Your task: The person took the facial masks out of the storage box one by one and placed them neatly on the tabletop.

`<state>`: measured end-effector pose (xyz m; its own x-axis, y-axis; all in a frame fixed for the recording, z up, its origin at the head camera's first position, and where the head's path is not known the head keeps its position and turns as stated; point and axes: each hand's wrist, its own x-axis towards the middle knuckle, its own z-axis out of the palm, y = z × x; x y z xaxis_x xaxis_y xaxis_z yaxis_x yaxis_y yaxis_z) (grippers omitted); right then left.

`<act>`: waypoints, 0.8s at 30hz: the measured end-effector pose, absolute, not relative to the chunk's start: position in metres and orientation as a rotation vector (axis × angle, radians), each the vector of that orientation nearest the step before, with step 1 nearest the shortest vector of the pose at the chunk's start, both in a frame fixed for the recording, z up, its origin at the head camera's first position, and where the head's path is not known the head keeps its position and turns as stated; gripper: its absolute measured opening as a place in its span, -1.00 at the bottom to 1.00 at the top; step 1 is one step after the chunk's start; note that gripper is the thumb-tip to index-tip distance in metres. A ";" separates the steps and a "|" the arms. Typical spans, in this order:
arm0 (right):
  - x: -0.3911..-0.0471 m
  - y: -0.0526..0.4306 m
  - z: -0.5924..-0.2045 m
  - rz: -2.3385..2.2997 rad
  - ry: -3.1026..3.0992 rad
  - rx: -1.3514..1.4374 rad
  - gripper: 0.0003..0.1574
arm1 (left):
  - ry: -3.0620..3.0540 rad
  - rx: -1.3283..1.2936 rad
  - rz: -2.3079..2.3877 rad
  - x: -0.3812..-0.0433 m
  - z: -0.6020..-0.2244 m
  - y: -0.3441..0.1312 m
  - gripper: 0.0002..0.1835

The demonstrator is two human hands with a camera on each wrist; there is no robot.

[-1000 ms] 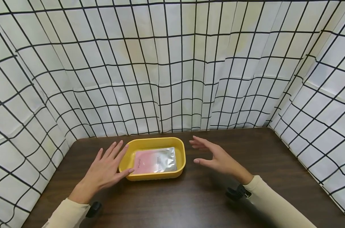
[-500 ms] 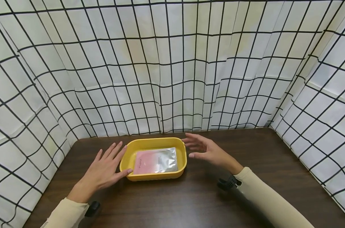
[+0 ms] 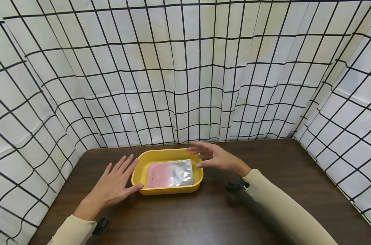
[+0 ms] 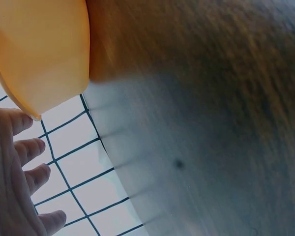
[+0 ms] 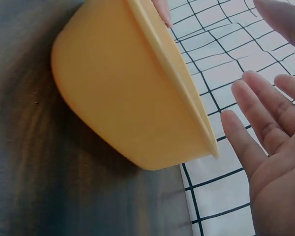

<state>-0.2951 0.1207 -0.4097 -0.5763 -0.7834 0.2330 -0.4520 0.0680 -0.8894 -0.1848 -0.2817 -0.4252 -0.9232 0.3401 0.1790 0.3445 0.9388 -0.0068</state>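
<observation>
Flanking a yellow plastic basin point(image 3: 170, 191) in the head view, the left hand point(image 3: 113, 183) and right hand point(image 3: 219, 159) are well apart from each other, fingers extended and loosely spread. Between them, a pink-and-silver foil sachet point(image 3: 170, 173) lies inside the basin, pink end toward the left hand, silver end toward the right. The left thumb is at the basin's near left corner and the right fingertips overlap its right end; I cannot tell whether they touch. Beneath both hands is a dark wood-grain tabletop point(image 3: 185, 217); beyond them hangs a white curtain with black grid lines point(image 3: 191, 98).

From the left wrist, the separated fingertips show, the uppermost right by the rim.

From the right wrist, relaxed fingers sit just beside the basin's rim.
</observation>
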 end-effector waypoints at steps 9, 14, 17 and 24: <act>-0.307 0.105 -0.405 -1.428 1.998 -1.219 -0.08 | -2.911 -0.519 -0.048 -0.182 -0.424 -0.282 0.01; -0.312 0.100 -0.402 -1.378 1.991 -1.186 -0.08 | -2.904 -0.519 -0.059 -0.183 -0.425 -0.281 0.00; -0.317 0.096 -0.400 -1.355 1.969 -1.208 -0.06 | -2.913 -0.514 -0.055 -0.183 -0.425 -0.281 0.01; -0.328 0.087 -0.396 -1.253 1.955 -1.267 -0.11 | -2.925 -0.505 -0.045 -0.183 -0.425 -0.281 0.01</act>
